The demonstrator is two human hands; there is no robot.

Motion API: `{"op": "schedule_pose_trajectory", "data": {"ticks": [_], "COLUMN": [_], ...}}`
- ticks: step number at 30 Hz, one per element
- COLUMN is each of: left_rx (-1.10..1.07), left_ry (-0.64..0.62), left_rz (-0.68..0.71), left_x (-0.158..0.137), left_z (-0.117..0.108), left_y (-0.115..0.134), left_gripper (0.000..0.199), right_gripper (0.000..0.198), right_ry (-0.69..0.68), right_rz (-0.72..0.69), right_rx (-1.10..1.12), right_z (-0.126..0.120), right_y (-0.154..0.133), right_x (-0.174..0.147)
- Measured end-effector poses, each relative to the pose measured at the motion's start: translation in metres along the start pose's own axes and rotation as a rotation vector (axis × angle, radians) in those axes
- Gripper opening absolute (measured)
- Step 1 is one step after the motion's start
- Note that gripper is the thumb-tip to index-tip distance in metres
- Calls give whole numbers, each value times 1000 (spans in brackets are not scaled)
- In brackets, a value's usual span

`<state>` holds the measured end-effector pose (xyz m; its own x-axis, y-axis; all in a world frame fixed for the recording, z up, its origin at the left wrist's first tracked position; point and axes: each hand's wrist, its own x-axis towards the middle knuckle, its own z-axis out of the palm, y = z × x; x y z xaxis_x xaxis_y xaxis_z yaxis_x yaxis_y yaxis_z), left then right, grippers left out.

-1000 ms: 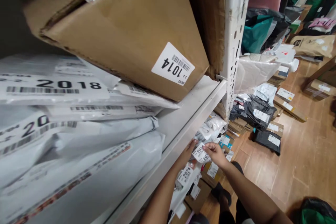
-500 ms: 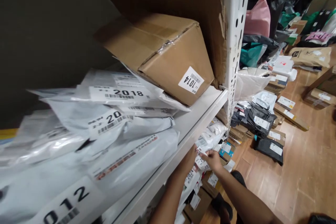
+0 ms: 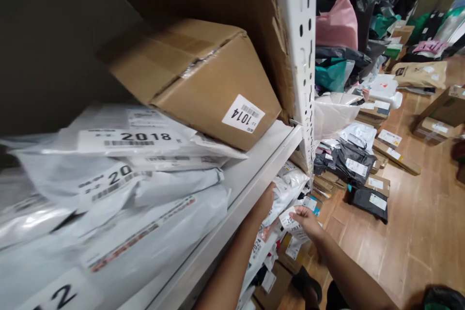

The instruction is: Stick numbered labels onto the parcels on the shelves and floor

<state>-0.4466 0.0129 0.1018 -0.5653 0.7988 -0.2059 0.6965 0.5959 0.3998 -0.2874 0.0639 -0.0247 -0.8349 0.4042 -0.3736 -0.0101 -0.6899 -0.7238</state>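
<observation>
In my right hand, thumb and fingers pinch a strip of white labels printed with black numbers, one of them reading 2031. The strip hangs out over the front of the lower shelf. My left hand reaches past the upper shelf's edge to a white plastic parcel on the level below. Its fingers are mostly hidden, so I cannot make out whether they grip the parcel. Beneath the hands, another white parcel carries a label reading 2024.
The white shelf edge runs beside my left forearm. On it lie white mailer bags and a tilted cardboard box labelled 1014. A perforated white post stands at the corner. Black parcels and boxes lie on the wooden floor.
My right hand has drawn away from the left, moving right and slightly down with the label strip. My left hand has shifted slightly up. The whole view has slid a little right.
</observation>
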Motion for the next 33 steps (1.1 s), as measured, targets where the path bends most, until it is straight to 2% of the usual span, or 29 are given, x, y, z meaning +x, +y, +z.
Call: {"op": "schedule_pose_trajectory", "data": {"ticks": [4, 9, 14, 16, 19, 22, 26, 28, 30, 33], "left_rx": [50, 37, 36, 40, 53, 36, -95, -163, -214, -252], "left_ry": [-8, -65, -118, -126, -68, -21, -129, -178, -205, -230], "left_rz": [78, 189, 236, 223, 129, 31, 43, 40, 28, 23], "left_x": [7, 15, 27, 30, 33, 37, 39, 38, 35, 31], "left_z": [3, 2, -3, -5, -2, 5, 13, 14, 15, 16], "left_y": [-3, -8, -3, -2, -2, -3, -6, -10, -13, -16], "left_gripper": [32, 36, 25, 21, 15, 21, 20, 37, 46, 41], "right_gripper": [44, 43, 45, 46, 47, 48, 50, 51, 52, 54], "right_ry": [-32, 0, -15, -25, -9, 22, 96, 144, 192, 286], "right_rz": [-15, -43, -45, -42, -30, -20, -52, -64, -68, -82], "right_rx": [10, 44, 41, 35, 43, 48, -16, -44, -64, -96], "right_z": [-7, -12, -4, -2, -2, -4, 1, 6, 11, 18], "right_y": [-7, -13, -26, -28, -28, -26, -26, -24, -20, -9], "right_x": [7, 11, 21, 25, 26, 27, 37, 48, 60, 74]}}
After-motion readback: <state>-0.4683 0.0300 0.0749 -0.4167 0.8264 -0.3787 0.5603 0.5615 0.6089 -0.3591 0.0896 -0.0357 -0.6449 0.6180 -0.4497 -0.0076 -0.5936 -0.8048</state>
